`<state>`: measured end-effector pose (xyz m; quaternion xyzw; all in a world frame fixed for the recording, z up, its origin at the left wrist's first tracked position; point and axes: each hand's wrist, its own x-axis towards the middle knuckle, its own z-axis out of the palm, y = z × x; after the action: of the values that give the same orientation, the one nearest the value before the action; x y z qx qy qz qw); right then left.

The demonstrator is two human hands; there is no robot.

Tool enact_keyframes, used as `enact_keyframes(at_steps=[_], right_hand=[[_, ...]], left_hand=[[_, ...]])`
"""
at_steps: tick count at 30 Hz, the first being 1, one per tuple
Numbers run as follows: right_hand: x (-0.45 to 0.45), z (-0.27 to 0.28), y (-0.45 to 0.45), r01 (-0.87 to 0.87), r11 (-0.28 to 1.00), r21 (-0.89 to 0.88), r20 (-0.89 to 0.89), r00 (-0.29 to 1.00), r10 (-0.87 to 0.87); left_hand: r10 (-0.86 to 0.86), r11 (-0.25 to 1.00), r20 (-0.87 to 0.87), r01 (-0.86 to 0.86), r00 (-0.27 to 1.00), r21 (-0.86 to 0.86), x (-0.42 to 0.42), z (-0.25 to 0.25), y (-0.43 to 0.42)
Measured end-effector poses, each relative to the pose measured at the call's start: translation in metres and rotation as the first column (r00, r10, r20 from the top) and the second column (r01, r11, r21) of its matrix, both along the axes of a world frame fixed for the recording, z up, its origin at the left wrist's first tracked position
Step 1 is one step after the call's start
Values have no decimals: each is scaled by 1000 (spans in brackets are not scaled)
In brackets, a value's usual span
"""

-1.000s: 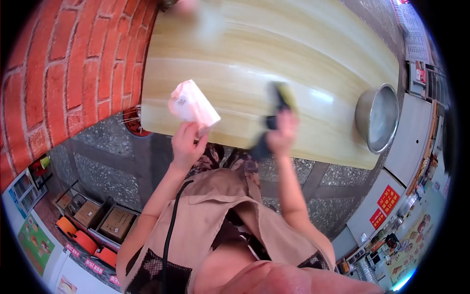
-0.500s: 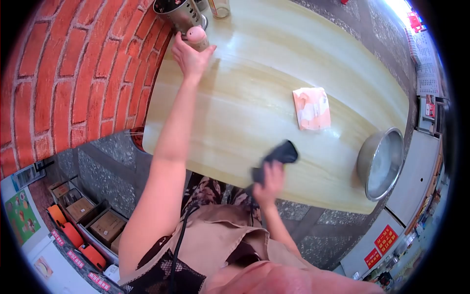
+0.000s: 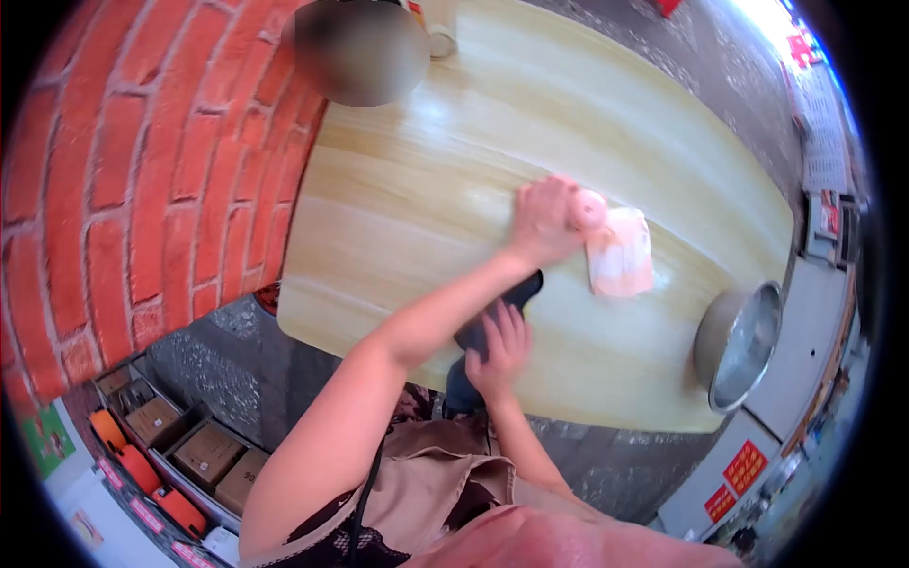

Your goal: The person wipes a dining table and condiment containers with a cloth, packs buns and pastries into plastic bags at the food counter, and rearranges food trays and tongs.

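Note:
My left hand is closed around a small jar with a pink domed lid, over the middle of the table. The jar's body is mostly hidden by my fingers. Just right of the lid lies a pink and white packet, flat on the tabletop. Nearer my body, my right hand grips a dark cloth at the table's front edge. Part of the cloth passes behind my left forearm, and its lower end hangs toward my lap.
A steel bowl stands at the right end of the pale wood-look table. At the far left, a blurred patch covers some containers beside a glass jar. A brick-patterned wall borders the left side. Boxes sit below.
My left hand has carried the pink-lidded jar from the far left corner to beside the packet. My right hand has drawn the cloth slightly left and toward me.

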<state>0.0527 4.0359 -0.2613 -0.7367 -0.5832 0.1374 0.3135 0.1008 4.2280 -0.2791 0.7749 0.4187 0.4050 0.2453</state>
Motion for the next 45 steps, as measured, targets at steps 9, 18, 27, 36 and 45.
enact_keyframes(at_steps=[9, 18, 27, 36, 45], right_hand=[[59, 18, 62, 368, 921, 129, -936, 352, -10], [40, 96, 105, -7, 978, -209, -959, 198, -203], [-3, 221, 29, 139, 941, 308, -566, 822, 64], [-8, 276, 16, 194, 974, 113, -911, 411, 24], [30, 307, -34, -34, 730, 683, -289, 905, 313]], left_hand=[[-146, 911, 134, 186, 980, -369, -119, 25, -22], [-211, 977, -253, 209, 944, -33, -148, 103, -52], [-181, 979, -416, 202, 891, 5, -169, 254, -104], [-38, 807, -556, 354, 830, 473, -182, 335, -125], [-635, 741, 115, 645, 764, -190, -189, 369, -144]])
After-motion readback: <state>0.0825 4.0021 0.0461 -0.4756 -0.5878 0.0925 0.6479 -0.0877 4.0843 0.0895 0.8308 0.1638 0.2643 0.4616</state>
